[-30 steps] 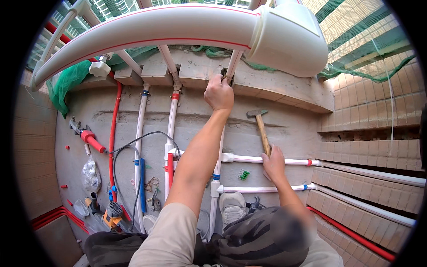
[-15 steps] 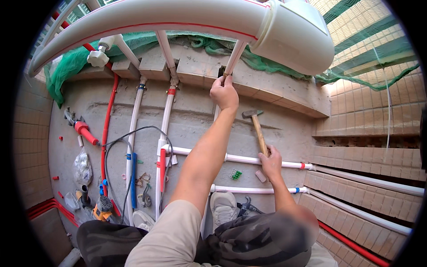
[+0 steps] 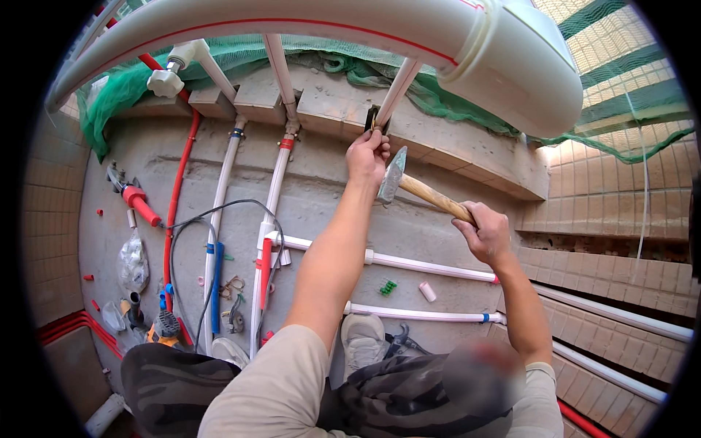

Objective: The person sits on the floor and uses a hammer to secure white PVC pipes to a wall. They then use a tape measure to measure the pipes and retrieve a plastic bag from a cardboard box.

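Observation:
My right hand (image 3: 488,230) grips the wooden handle of a hammer (image 3: 434,198), its greyish metal head raised close beside my left hand. My left hand (image 3: 369,155) reaches up to the concrete ledge, fingers pinched together at a dark slot (image 3: 371,115) beside a white pipe (image 3: 400,89). A small, thin, yellowish piece shows at the fingertips, too small to name. Further left, another white pipe with a red band (image 3: 285,143) runs down over the ledge.
A thick white pipe (image 3: 307,28) crosses overhead. White pipes (image 3: 431,267) with fittings lie across the concrete floor. At left are a red-handled tool (image 3: 140,204) with a dark cable, a red pipe (image 3: 181,168) and a plastic bag (image 3: 133,266). Green netting (image 3: 109,117) hangs behind.
My right hand has lifted the hammer up and swung its head left, next to my left hand. My left hand stays at the slot, its wrist slightly turned.

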A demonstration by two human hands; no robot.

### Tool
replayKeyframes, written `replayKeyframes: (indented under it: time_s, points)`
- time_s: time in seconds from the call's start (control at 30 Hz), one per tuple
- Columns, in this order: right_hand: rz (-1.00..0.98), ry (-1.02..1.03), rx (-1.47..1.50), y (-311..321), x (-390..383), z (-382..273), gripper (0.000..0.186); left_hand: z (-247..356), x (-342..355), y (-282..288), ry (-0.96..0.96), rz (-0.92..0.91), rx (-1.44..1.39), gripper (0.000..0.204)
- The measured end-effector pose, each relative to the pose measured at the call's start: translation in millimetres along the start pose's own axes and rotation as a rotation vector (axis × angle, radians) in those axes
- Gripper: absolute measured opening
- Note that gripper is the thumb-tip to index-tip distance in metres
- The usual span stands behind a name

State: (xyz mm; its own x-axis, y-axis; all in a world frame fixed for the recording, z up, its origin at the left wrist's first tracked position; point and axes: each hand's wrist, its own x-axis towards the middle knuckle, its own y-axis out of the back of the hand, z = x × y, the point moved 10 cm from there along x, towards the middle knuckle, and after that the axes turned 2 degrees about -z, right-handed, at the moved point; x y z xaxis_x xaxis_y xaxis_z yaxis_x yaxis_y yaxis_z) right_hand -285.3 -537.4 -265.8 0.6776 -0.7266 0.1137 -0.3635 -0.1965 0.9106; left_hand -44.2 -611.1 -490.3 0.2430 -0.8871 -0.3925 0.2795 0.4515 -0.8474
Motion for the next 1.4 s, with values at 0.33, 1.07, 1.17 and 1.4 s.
replayKeyframes:
  time_s: [0.33,1.07,1.17,1.4]
  points:
    - [-0.118,0.271,-0.14,-14,74,6,0.029,0,-14,-19,0.25,-0.305,-0.361,0.029]
    - [-0.189,0.298,-0.268,-39,97,20,0.029,8,-17,-19,0.257,-0.347,-0.494,0.058]
    - [-0.171,0.267,-0.253,-40,99,32,0.03,6,-20,-23,0.255,-0.289,-0.51,0.06]
    - [-0.162,0.282,-0.253,-42,98,26,0.03,12,-22,-25,0.238,-0.337,-0.514,0.055]
